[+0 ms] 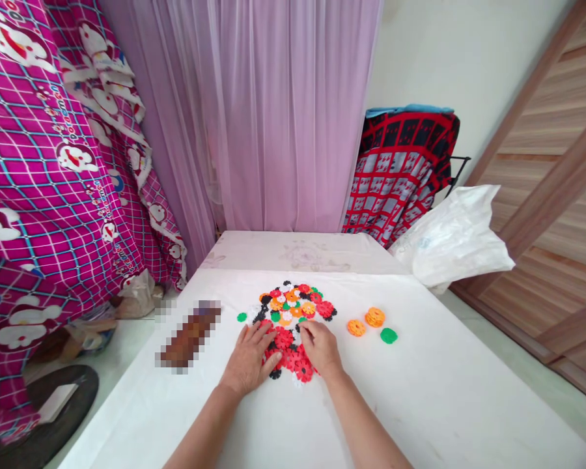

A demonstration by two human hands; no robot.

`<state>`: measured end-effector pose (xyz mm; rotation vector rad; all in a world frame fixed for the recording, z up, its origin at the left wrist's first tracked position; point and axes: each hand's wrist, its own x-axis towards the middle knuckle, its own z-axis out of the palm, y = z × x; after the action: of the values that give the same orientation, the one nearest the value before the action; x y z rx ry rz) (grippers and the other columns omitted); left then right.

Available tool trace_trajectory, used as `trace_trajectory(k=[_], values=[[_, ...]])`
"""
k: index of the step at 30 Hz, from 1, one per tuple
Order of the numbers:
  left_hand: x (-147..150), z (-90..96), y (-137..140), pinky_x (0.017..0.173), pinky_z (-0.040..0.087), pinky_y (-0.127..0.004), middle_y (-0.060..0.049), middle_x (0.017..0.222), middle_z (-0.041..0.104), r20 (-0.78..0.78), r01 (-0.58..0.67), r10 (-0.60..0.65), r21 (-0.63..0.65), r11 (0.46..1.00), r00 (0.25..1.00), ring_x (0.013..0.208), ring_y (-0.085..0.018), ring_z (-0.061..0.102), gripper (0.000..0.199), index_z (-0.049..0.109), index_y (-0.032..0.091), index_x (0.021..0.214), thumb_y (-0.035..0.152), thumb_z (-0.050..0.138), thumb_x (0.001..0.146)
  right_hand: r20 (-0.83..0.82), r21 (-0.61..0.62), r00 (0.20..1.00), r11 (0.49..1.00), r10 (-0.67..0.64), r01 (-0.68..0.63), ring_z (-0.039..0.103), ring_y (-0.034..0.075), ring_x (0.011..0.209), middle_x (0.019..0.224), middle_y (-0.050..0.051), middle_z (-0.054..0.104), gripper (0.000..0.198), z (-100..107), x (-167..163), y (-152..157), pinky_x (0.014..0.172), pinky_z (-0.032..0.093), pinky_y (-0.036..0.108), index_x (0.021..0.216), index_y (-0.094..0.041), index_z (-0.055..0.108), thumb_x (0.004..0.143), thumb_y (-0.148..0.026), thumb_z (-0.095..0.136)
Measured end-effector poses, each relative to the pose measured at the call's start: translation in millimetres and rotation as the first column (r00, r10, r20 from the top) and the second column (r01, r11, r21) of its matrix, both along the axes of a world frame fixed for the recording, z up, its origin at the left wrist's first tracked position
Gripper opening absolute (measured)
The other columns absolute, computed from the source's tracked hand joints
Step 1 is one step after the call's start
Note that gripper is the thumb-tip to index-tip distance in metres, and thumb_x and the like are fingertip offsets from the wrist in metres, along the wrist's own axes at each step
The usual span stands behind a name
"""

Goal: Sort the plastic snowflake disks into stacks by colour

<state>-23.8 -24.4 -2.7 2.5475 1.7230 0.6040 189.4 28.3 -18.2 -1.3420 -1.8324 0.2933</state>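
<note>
A pile of notched plastic snowflake discs (293,355) in red, orange, black, white and green covers the middle of the white table. My left hand (248,361) lies over the pile's left side, fingers stretched out and apart, touching red discs. At the right side my right hand (322,348) has its thumb and fingers drawn together in a pinch beside black and white discs. Whatever sits between those fingertips is too small to make out. Apart from the pile, to its right, are a stack of orange discs (375,317), another orange disc bunch (356,327) and green discs (389,335).
A pixelated brown item (188,339) lies left on the white-covered table (420,404). One green disc (242,317) sits at the pile's left edge. Beyond the table's right edge rests a white plastic bag (454,238). Purple curtains (293,117) hang behind the table.
</note>
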Motion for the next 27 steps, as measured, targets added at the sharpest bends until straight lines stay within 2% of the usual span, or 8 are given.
trace_trajectory(k=[1,3,6,8,12,16,21,27], values=[[0.8,-0.3,-1.5,0.11,0.036,-0.058,-0.008,0.139,0.058,0.007,0.006,-0.006,0.0,1.0,1.0,0.132,-0.031,0.048,0.047,0.058,0.027,0.131,0.051,0.046,0.092,-0.032,0.008,0.999,1.0,0.01,-0.01,0.064,0.017,0.084,0.089,0.005,0.072,0.028,0.0,0.0,-0.5,0.079,0.048,0.026,0.091,-0.023,0.072,0.089,-0.028,0.044],[2.2,-0.3,-5.5,0.11,0.038,-0.056,-0.009,0.139,0.058,0.024,0.018,-0.019,0.017,1.0,1.0,0.132,-0.029,0.049,0.047,0.057,0.026,0.132,0.049,0.046,0.093,-0.063,0.019,0.996,0.998,-0.059,0.06,0.064,0.017,0.086,0.092,0.005,0.072,0.03,1.3,2.2,0.0,0.08,0.048,0.027,0.095,-0.022,0.072,0.091,-0.029,0.043],[3.6,1.1,-10.8,0.109,0.04,-0.055,-0.009,0.141,0.055,0.029,0.046,-0.048,0.041,0.998,0.998,0.132,-0.03,0.049,0.048,0.057,0.028,0.132,0.051,0.048,0.091,0.043,-0.07,0.98,0.978,-0.192,0.195,0.063,0.019,0.093,0.096,0.005,0.071,0.027,8.8,8.0,4.8,0.082,0.047,0.028,0.094,-0.023,0.073,0.089,-0.028,0.046],[4.2,2.8,-12.4,0.109,0.039,-0.057,-0.008,0.14,0.056,0.025,0.056,-0.057,0.039,0.998,0.998,0.131,-0.031,0.05,0.047,0.058,0.03,0.131,0.051,0.05,0.09,0.161,-0.194,0.974,0.963,-0.156,0.186,0.063,0.018,0.096,0.1,0.003,0.071,0.025,18.8,11.0,10.3,0.08,0.046,0.027,0.096,-0.027,0.074,0.087,-0.026,0.05],[5.1,5.2,-11.9,0.109,0.04,-0.057,-0.007,0.138,0.058,0.051,0.033,-0.034,0.019,0.999,0.998,0.13,-0.03,0.051,0.043,0.06,0.03,0.128,0.049,0.049,0.091,0.355,-0.391,0.935,0.912,0.027,0.122,0.063,0.017,0.101,0.111,0.0,0.069,0.028,44.9,11.5,23.7,0.081,0.045,0.026,0.105,-0.033,0.073,0.084,-0.026,0.055],[6.7,5.4,-10.7,0.107,0.041,-0.057,-0.008,0.136,0.06,0.083,-0.011,0.011,0.002,1.0,0.997,0.129,-0.03,0.052,0.041,0.063,0.027,0.124,0.047,0.047,0.092,0.506,-0.427,0.858,0.891,0.092,0.156,0.065,0.022,0.099,0.109,0.005,0.071,0.026,60.8,1.9,34.3,0.078,0.045,0.029,0.1,-0.028,0.074,0.078,-0.03,0.06],[7.8,8.0,-10.8,0.107,0.042,-0.056,-0.01,0.134,0.061,0.107,-0.03,0.029,0.002,1.0,0.994,0.128,-0.03,0.053,0.039,0.066,0.026,0.12,0.045,0.047,0.092,0.506,-0.409,0.86,0.895,0.063,0.175,0.068,0.026,0.088,0.095,0.01,0.074,0.021,54.1,-13.2,47.1,0.069,0.046,0.032,0.086,-0.024,0.074,0.066,-0.028,0.067],[8.2,11.5,-10.7,0.107,0.044,-0.055,-0.011,0.133,0.062,0.116,-0.026,0.023,0.021,0.999,0.993,0.125,-0.03,0.055,0.037,0.068,0.024,0.116,0.044,0.047,0.092,0.392,-0.435,0.917,0.893,0.071,0.117,0.065,0.02,0.063,0.066,0.004,0.071,0.011,41.4,-9.2,66.8,0.055,0.04,0.027,0.059,-0.025,0.068,0.051,-0.018,0.073]])
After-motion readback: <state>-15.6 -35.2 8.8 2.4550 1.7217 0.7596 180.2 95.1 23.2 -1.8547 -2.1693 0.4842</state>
